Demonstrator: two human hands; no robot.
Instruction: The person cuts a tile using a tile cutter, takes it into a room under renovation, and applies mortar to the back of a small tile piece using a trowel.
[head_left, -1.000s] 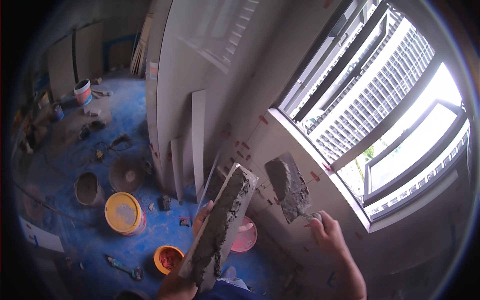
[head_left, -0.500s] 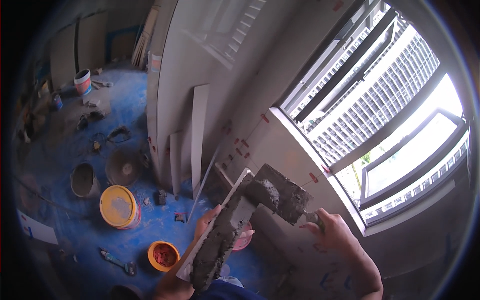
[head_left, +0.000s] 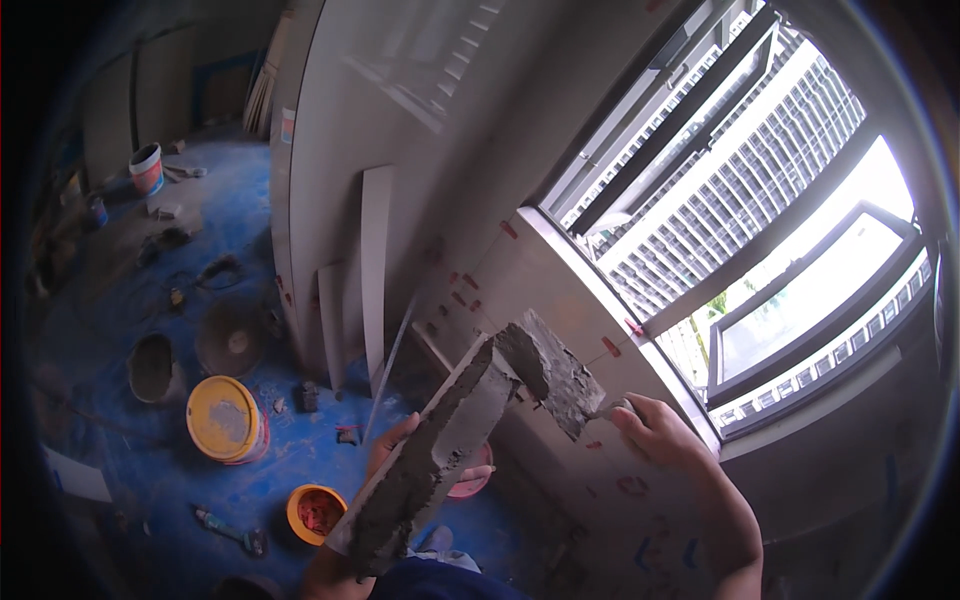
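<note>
My left hand (head_left: 396, 440) is closed around a long narrow tile (head_left: 452, 378), with fingers showing along both edges. Thick wet grey mortar (head_left: 440, 450) coats the tile's upward face, rough and heaped toward the near end. A flat trowel (head_left: 562, 385) smeared with mortar is in my right hand (head_left: 655, 430), which grips its handle. The blade is tilted at the tile's far end, its left edge touching or very close to the mortar there. Most of the trowel handle is hidden by my fingers.
On the blue floor at left are a yellow-lidded bucket (head_left: 222, 420), an orange tub (head_left: 316, 512) of small red pieces and a brush-like tool (head_left: 232, 530). A pink container (head_left: 470, 480) is partly behind the tile. Boards (head_left: 374, 270) lean on the wall; an open window (head_left: 800, 290) is right.
The trowel has turned steeper, and the mortar lump seen on its blade is no longer there. Mortar at the tile's far end looks smoother. The view has shifted slightly.
</note>
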